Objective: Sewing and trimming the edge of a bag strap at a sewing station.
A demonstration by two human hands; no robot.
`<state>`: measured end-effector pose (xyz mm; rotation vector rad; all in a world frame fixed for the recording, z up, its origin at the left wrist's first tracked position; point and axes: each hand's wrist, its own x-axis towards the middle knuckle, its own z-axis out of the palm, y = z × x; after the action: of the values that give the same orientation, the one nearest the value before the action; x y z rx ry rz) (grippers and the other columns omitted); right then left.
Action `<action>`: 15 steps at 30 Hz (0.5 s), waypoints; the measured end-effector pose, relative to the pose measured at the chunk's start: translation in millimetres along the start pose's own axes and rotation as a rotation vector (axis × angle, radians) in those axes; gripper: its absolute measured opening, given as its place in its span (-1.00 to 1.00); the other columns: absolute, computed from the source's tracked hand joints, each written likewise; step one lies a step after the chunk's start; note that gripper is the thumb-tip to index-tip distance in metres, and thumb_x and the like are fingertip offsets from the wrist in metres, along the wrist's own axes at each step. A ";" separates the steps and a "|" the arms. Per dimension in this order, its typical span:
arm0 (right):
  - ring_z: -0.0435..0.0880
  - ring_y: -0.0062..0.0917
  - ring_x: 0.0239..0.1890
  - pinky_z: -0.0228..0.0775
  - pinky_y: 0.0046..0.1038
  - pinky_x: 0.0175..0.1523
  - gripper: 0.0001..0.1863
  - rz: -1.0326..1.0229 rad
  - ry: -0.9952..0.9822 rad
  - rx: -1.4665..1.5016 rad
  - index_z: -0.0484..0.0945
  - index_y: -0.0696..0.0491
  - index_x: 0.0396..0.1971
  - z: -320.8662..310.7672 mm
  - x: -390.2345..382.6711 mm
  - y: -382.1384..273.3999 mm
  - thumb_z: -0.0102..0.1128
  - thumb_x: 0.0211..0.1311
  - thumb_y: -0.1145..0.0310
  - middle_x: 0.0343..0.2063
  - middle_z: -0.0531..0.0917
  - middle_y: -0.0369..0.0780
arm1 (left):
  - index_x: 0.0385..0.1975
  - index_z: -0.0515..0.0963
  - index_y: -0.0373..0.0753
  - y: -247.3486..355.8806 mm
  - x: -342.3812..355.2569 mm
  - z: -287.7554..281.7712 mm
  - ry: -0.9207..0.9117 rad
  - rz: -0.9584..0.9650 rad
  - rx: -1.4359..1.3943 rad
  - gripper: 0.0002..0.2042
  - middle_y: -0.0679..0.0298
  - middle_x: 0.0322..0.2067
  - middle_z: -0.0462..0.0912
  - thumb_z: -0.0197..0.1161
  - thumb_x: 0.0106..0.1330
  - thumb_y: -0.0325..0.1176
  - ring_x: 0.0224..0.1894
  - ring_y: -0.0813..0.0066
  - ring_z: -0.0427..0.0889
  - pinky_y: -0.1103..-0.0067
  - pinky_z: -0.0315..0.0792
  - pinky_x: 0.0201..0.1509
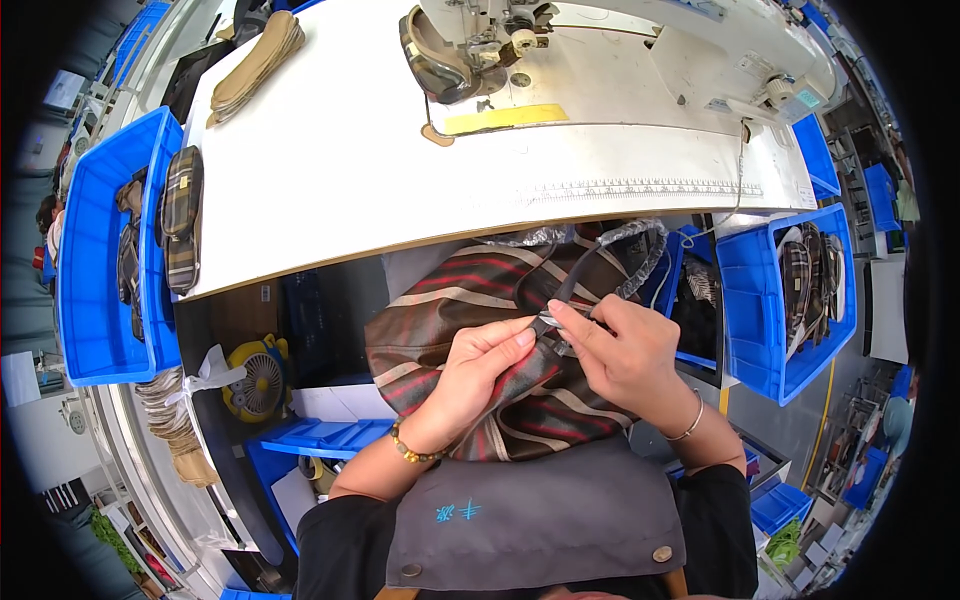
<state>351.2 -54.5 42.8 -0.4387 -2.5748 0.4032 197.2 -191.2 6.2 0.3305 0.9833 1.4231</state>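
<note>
A large dark brown fabric piece with red and cream stripes [440, 315] lies bunched across my lap, below the table edge. My left hand [482, 362] is closed, thumb on top, pinching a narrow dark strap [578, 276] that runs up from the fabric. Right beside it, my right hand [628, 352] is closed with thumb and forefinger together at the same spot. A small shiny metallic bit shows between the fingertips; its kind cannot be made out. Crinkled clear plastic wrap [640, 232] covers a curved part of the piece near the table.
A sewing machine [700, 50] stands on the white table [330, 150], with a plaid piece [437, 70] by its needle. Tan cut pieces [258, 65] lie far left. Blue bins [90, 270] [755, 320] with plaid pieces flank the table. A yellow fan [258, 380] sits below.
</note>
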 end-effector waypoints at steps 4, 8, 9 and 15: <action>0.41 -0.51 -0.66 0.17 -0.51 -0.58 -0.60 0.122 0.043 0.202 0.71 -0.04 -0.04 18.7 -13.4 0.7 0.38 0.04 0.49 -0.63 0.45 -0.30 | 0.12 0.54 -0.41 -1.0 2.1 -2.6 -0.017 0.030 0.020 -0.70 0.27 -0.11 0.70 0.09 0.49 -0.44 -0.14 0.69 0.58 0.69 0.48 -0.01; 0.45 -0.57 -0.60 0.22 -0.56 -0.50 -0.68 0.330 0.082 0.465 0.70 0.08 -0.07 29.6 -13.5 -6.9 0.32 0.13 0.54 -0.61 0.49 -0.28 | 0.11 0.55 -0.41 -2.9 0.5 -1.9 -0.015 0.011 -0.005 -0.71 0.28 -0.12 0.70 0.10 0.48 -0.44 -0.14 0.70 0.57 0.70 0.48 -0.01; 0.46 -0.60 -0.58 0.24 -0.57 -0.47 -0.70 0.443 0.065 0.642 0.70 0.10 -0.08 30.7 -13.2 -7.4 0.31 0.16 0.55 -0.61 0.50 -0.28 | 0.10 0.56 -0.39 -6.3 1.2 1.4 0.001 0.004 0.031 -0.71 0.32 -0.18 0.69 0.11 0.47 -0.42 -0.17 0.73 0.56 0.72 0.46 -0.05; 0.44 -0.54 -0.63 0.24 -0.51 -0.52 -0.68 0.351 0.106 0.544 0.70 0.02 -0.05 21.8 -8.5 -4.4 0.34 0.16 0.47 -0.61 0.47 -0.28 | 0.12 0.54 -0.41 -2.9 0.6 -1.8 -0.011 -0.050 0.034 -0.71 0.26 -0.09 0.69 0.09 0.48 -0.46 -0.11 0.68 0.59 0.69 0.48 0.03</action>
<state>346.1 -66.1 22.7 -0.6817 -2.1594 1.1313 197.7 -191.8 2.9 0.3356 1.0009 1.3591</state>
